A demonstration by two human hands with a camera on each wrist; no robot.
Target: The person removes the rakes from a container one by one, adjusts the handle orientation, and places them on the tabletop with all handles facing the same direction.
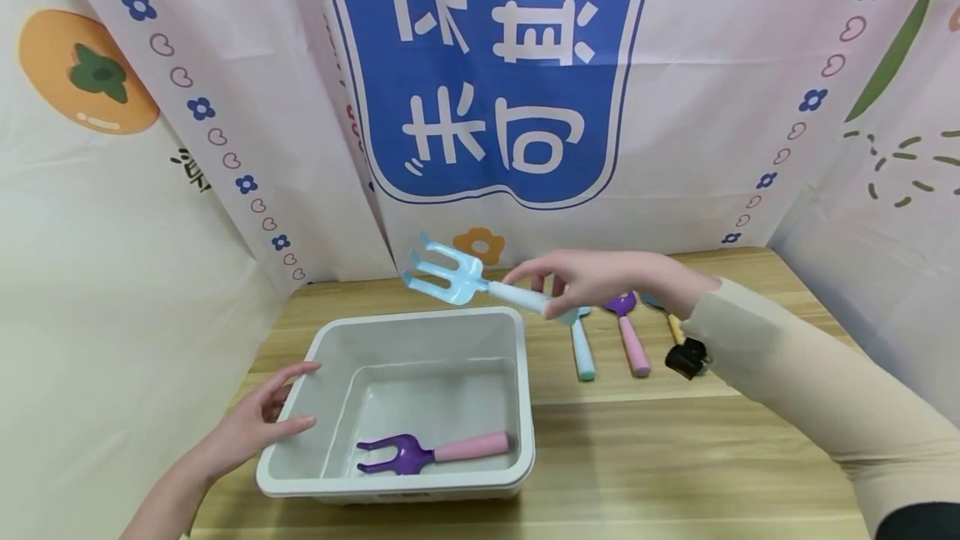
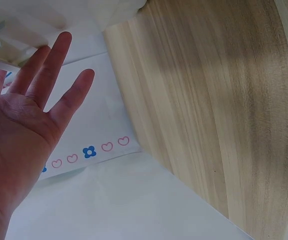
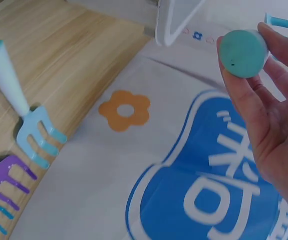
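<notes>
My right hand [image 1: 592,277] pinches the pale handle of a light-blue hand fork [image 1: 517,296] between thumb and fingers, above the far right corner of a grey plastic bin [image 1: 522,407]. The tines point left. In the right wrist view the round teal handle end [image 3: 243,53] faces the camera. My left hand [image 1: 251,419] is at the bin's left rim, thumb and forefinger reaching over it; the left wrist view shows its fingers [image 2: 58,65] fairly straight. Inside the bin lies a purple hand fork [image 1: 405,455] with a pink handle.
Right of the bin, several more tools lie on the wooden table [image 1: 675,457]: a light-blue fork [image 3: 33,132], a purple fork [image 3: 6,177] with a pink handle, and one with a yellow handle [image 1: 675,327], partly hidden by my right arm. A printed cloth [image 1: 690,107] hangs behind.
</notes>
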